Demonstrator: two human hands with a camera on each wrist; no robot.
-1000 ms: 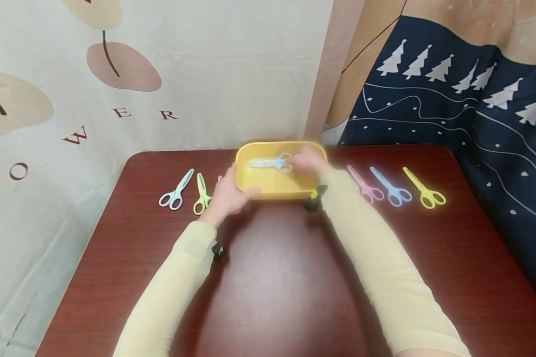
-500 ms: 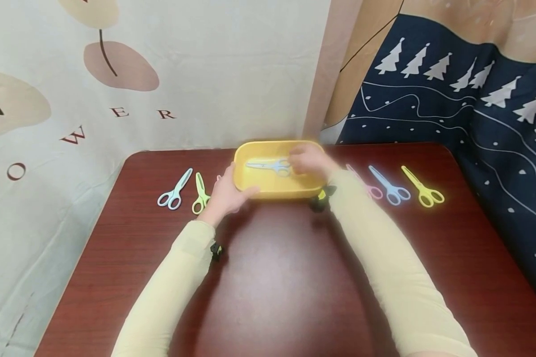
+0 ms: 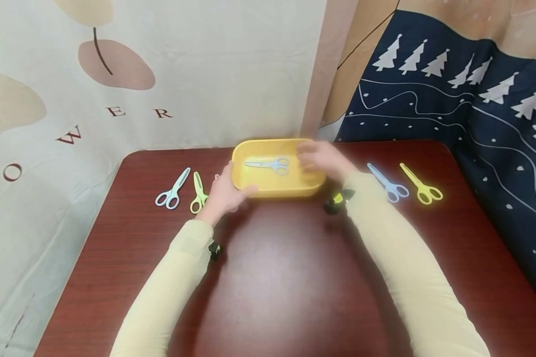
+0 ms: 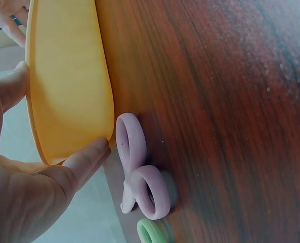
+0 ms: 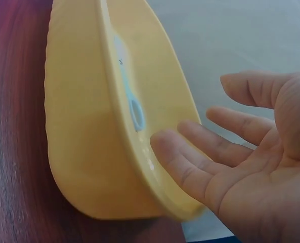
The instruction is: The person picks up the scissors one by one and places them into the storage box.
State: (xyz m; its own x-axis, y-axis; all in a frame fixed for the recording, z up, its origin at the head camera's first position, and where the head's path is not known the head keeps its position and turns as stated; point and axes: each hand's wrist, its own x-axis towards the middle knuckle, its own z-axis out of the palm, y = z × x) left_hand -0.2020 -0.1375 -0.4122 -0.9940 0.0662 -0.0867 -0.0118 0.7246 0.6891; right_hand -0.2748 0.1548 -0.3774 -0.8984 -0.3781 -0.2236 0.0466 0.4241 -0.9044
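A yellow plastic bin [image 3: 268,191] stands near the far edge of the table, with pale blue scissors [image 3: 274,165] lying inside it. My left hand [image 3: 225,191] holds the bin's left end, its thumb on the rim and its fingers against the end wall, as the left wrist view shows. Over the bin's right end is my right hand [image 3: 323,159], slightly blurred. Seen from the right wrist, its fingers [image 5: 182,167] are spread and relaxed with nothing between them. Pinkish-purple scissors [image 4: 152,190] lie beside the left hand, mostly hidden behind it in the head view.
Light blue scissors [image 3: 173,189] and green scissors [image 3: 198,193] lie left of the bin. On the right are blue scissors [image 3: 388,183] and yellow scissors [image 3: 422,184]. The dark red-brown table [image 3: 272,277] meets a hanging cloth [image 3: 232,74] at the back.
My right hand has drawn back to the right from the scissors' handles in the bin. Its forearm now covers the pink scissors on the right. The left hand stays on the bin.
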